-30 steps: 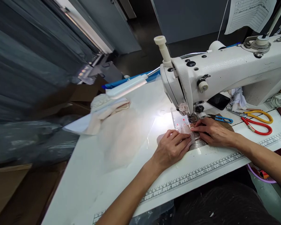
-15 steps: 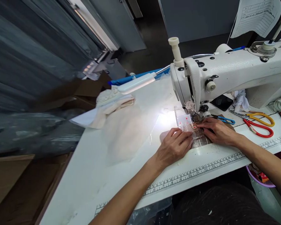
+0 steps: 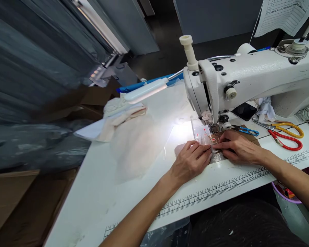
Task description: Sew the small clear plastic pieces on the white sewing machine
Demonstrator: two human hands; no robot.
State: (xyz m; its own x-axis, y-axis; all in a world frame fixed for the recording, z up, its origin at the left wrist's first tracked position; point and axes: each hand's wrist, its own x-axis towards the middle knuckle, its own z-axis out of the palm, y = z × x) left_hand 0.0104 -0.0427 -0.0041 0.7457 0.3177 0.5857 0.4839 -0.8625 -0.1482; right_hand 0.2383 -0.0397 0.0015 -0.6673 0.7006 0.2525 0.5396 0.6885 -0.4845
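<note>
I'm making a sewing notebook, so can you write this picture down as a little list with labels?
Machine: white sewing machine
Left hand: left hand, fingers on thin pale cloth
Right hand: right hand, fingertips at the same cloth, close to the left hand
Light: slim white lamp
Cutting tools: scissors with one red and one yellow handle; small blue snips
Table: white table, ruler marks along its near edge
Grip: too small to tell
</note>
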